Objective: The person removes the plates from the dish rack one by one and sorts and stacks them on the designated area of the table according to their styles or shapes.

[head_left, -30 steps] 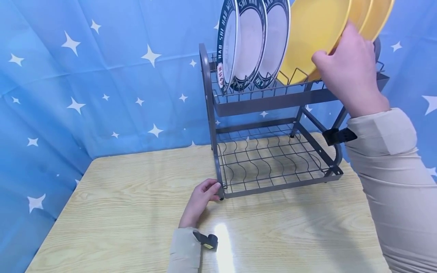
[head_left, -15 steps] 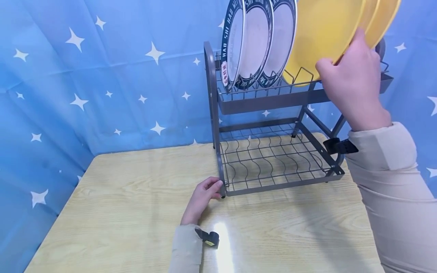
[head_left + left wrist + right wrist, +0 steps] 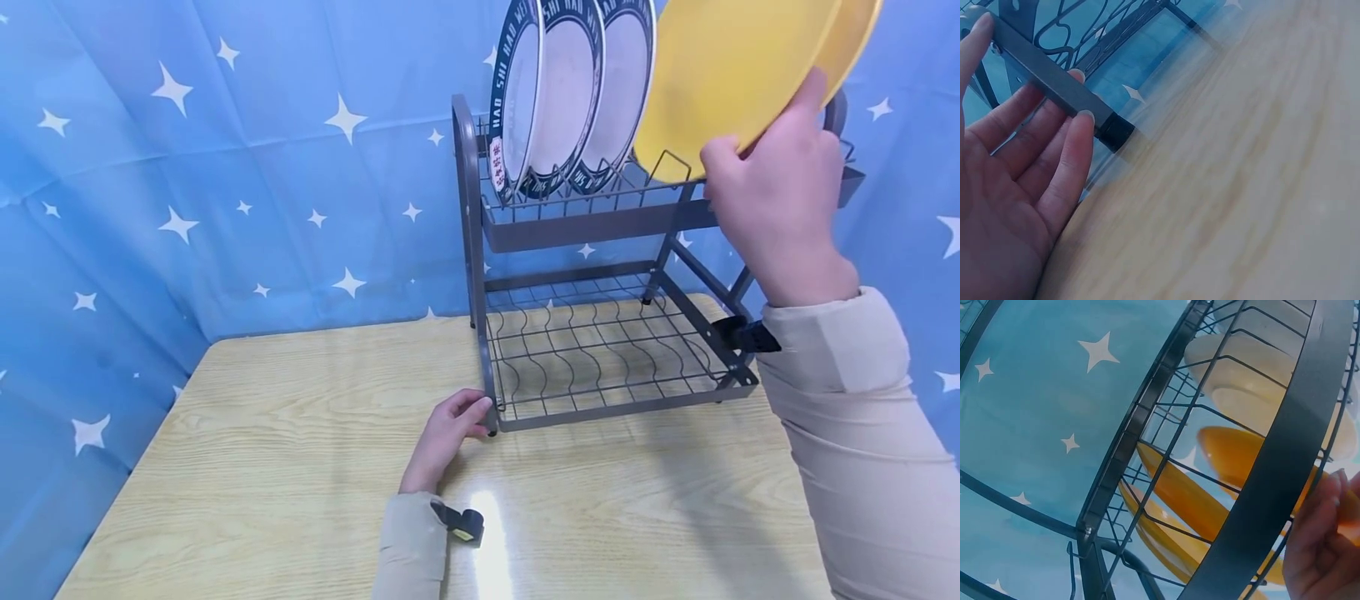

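Observation:
My right hand [image 3: 783, 187] grips the lower right edge of a yellow plate [image 3: 735, 75] in the upper tier of a dark grey dish rack [image 3: 622, 229]. The plate stands tilted to the right. More yellow plates [image 3: 855, 42] stand behind it, partly hidden. In the right wrist view, the held plate [image 3: 1229, 450] shows apart from two other yellow plates [image 3: 1185, 494] behind the wires. My left hand [image 3: 444, 429] holds the rack's front left leg low down. In the left wrist view, thumb and fingertips lie around that leg [image 3: 1047, 72].
Several white plates [image 3: 566, 92] with dark green lettered rims stand in the upper tier's left half. Below is the wire lower tier [image 3: 600, 350]. The rack stands on a wooden table [image 3: 285, 450]. A blue starred curtain [image 3: 262, 167] hangs behind.
The gripped yellow plate has tilted further right and hides more of the yellow plates behind. My right hand has come down slightly. My left hand stays on the leg; the view has shifted a little.

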`<state>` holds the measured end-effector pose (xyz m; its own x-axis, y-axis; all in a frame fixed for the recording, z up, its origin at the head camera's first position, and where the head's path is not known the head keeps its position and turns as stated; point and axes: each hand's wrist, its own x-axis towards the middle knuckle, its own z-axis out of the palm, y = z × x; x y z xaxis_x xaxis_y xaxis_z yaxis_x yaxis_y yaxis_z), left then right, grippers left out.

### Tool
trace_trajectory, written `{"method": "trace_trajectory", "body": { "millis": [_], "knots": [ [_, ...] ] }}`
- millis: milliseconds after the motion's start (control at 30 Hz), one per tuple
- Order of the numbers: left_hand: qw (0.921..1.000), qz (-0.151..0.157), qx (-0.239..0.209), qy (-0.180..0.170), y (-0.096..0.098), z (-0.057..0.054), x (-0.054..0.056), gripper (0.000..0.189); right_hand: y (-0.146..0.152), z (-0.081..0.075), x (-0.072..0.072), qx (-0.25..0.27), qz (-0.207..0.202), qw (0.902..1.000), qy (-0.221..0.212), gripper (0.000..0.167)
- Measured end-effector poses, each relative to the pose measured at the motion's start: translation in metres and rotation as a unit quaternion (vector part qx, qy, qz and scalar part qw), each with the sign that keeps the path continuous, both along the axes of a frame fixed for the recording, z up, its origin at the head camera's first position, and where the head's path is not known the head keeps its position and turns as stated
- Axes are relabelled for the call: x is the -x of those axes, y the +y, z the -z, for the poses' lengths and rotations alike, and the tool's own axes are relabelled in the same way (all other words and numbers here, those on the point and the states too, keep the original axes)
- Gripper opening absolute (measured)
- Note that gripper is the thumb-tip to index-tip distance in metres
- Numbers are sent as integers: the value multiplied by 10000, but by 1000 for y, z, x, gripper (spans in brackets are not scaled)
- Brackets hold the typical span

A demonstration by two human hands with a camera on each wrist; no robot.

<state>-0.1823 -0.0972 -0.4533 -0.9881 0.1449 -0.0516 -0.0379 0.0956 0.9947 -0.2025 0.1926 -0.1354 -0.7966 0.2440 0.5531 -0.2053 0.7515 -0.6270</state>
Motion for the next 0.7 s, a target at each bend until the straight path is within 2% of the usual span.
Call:
{"method": "trace_trajectory", "body": {
  "millis": [267,400,533,633,700],
  "knots": [
    [9998,121,-75,-108,3,-4,2,46,0,3,-8,711,-281,9962,414,39],
    [9996,257,-77,-129,10,-18,-1,45,3,2,-13,988,-333,9920,711,38],
    [9995,281,75,-115,7,-30,-10,46,-1,7,-15,1136,-371,9895,810,38],
    [9994,233,213,-170,2,-31,-13,48,-6,12,-15,1442,-580,9834,938,34],
    [9992,254,261,-164,3,-31,-12,49,-8,13,-17,1645,-705,9768,1174,31]
  ]
}}
